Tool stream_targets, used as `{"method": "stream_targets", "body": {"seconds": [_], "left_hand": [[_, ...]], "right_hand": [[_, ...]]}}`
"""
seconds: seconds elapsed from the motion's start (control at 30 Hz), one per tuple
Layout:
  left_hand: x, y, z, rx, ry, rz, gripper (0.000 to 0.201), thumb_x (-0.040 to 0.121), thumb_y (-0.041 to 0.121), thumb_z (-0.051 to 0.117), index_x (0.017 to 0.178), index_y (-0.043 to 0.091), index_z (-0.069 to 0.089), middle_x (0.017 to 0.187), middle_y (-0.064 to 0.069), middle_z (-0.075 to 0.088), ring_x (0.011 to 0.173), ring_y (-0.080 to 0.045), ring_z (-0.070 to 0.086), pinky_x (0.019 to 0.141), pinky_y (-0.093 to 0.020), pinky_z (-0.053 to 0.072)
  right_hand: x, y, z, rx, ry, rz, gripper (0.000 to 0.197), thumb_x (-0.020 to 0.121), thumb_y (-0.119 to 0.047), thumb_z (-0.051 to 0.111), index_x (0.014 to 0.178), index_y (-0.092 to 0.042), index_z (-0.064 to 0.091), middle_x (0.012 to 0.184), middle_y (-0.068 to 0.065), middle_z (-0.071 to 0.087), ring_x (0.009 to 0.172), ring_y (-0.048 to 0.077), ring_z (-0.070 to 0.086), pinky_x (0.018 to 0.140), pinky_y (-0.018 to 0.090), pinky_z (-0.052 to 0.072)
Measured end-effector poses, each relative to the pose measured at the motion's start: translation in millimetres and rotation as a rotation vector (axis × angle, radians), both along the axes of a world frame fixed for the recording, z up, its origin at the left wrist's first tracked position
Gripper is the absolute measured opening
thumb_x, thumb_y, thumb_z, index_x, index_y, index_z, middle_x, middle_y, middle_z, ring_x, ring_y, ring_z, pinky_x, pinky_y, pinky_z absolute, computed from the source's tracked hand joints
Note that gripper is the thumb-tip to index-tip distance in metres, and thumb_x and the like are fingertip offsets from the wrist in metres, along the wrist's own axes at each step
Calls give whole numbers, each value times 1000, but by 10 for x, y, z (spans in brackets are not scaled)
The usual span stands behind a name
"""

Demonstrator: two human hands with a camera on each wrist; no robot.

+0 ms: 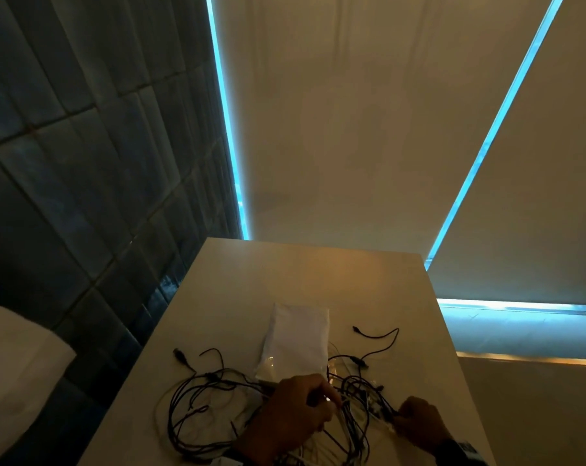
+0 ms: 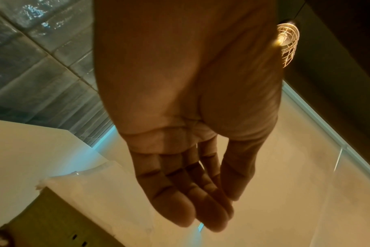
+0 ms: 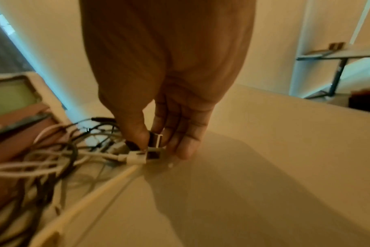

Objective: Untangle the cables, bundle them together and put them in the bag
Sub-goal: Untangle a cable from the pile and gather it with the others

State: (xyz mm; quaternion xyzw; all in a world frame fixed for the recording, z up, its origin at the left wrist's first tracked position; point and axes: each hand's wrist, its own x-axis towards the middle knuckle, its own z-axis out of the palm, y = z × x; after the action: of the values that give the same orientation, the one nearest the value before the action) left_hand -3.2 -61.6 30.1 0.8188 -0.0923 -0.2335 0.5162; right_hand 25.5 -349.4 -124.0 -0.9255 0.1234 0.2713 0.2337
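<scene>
A tangle of black and white cables (image 1: 217, 408) lies at the near edge of the pale table (image 1: 318, 274). A flat white bag (image 1: 296, 338) lies just beyond the tangle. My left hand (image 1: 295, 408) hovers over the middle of the tangle. In the left wrist view the left hand (image 2: 211, 212) has straight fingers and nothing in it. My right hand (image 1: 416, 418) is at the right end of the tangle. In the right wrist view the right hand (image 3: 156, 148) pinches a black cable plug (image 3: 155, 140) between thumb and fingers, beside a white plug (image 3: 135, 158).
Loose black cable ends (image 1: 375, 334) reach past the bag on the right. The table's left edge runs along a dark padded wall (image 1: 83, 163). Roller blinds (image 1: 352, 129) hang beyond the far edge. Another desk (image 3: 338, 55) stands off to the right.
</scene>
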Motion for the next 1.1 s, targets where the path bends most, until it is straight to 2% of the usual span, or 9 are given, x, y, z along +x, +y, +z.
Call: {"method": "stream_targets", "body": {"seconds": [0.07, 0.2, 0.4, 0.5, 0.73, 0.8, 0.87, 0.97, 1.1], "left_hand": [[-4, -3, -14, -2, -47, 25, 13, 84, 23, 61, 87, 33, 68, 84, -2, 73, 73, -11, 68, 73, -30, 58], [19, -73, -5, -7, -220, 117, 16, 86, 18, 62, 90, 32, 68, 93, 10, 67, 85, -2, 63, 77, -17, 52], [177, -244, 54, 20, -461, 121, 33, 90, 34, 58, 122, 35, 58, 107, 15, 55, 88, 0, 61, 73, -22, 53], [212, -260, 86, 9, -515, 124, 31, 90, 36, 58, 121, 31, 60, 102, 13, 57, 89, -2, 60, 70, -18, 49], [119, -164, 264, -162, -534, 334, 7, 90, 36, 60, 85, 34, 64, 83, 12, 64, 80, -3, 61, 67, -19, 48], [95, -153, 347, -202, -520, 420, 15, 90, 45, 55, 84, 32, 61, 83, 9, 62, 78, -3, 58, 64, -16, 44], [91, -123, 453, -276, -467, 480, 17, 95, 37, 51, 88, 25, 61, 90, 7, 64, 80, -1, 59, 65, -13, 44], [103, -38, 566, -471, -373, 515, 25, 99, 27, 44, 88, 13, 61, 96, 0, 69, 86, 0, 62, 71, -11, 46], [65, -1, 654, -732, -228, 539, 38, 97, 33, 37, 89, -2, 50, 70, -13, 68, 87, -28, 69, 83, -31, 52]], "right_hand": [[-29, 2, 114, 36, -65, -22, 20, 82, -32, 69, 80, -15, 59, 85, 2, 63, 72, 14, 56, 69, 28, 49], [48, 186, 725, 50, -383, 52, 16, 80, -28, 70, 72, -21, 59, 74, -4, 61, 68, 11, 56, 56, 18, 36], [185, 615, 1826, 305, -699, 245, 9, 72, -15, 75, 70, -18, 67, 70, -5, 65, 71, 6, 61, 62, 18, 48], [182, 819, 2095, 432, -712, 261, 9, 74, -13, 76, 72, -16, 68, 74, -5, 66, 73, 7, 63, 65, 23, 54], [34, 1186, 2165, 842, -641, 89, 5, 85, -14, 69, 85, -10, 67, 80, 3, 69, 76, 11, 68, 72, 24, 55], [-55, 1286, 2095, 1002, -580, 50, 13, 89, -21, 63, 96, -9, 67, 90, 6, 71, 87, 17, 69, 80, 29, 55], [-148, 1379, 1989, 1098, -507, 52, 20, 93, -24, 57, 104, -9, 66, 98, 11, 71, 96, 25, 68, 88, 36, 55], [-238, 1498, 1875, 1141, -499, 77, 23, 96, -25, 54, 94, -6, 68, 79, 14, 69, 77, 32, 66, 78, 41, 54], [-259, 1636, 1806, 1127, -589, 68, 29, 93, -28, 56, 79, -6, 68, 58, 7, 55, 53, 22, 49, 59, 27, 43]]}}
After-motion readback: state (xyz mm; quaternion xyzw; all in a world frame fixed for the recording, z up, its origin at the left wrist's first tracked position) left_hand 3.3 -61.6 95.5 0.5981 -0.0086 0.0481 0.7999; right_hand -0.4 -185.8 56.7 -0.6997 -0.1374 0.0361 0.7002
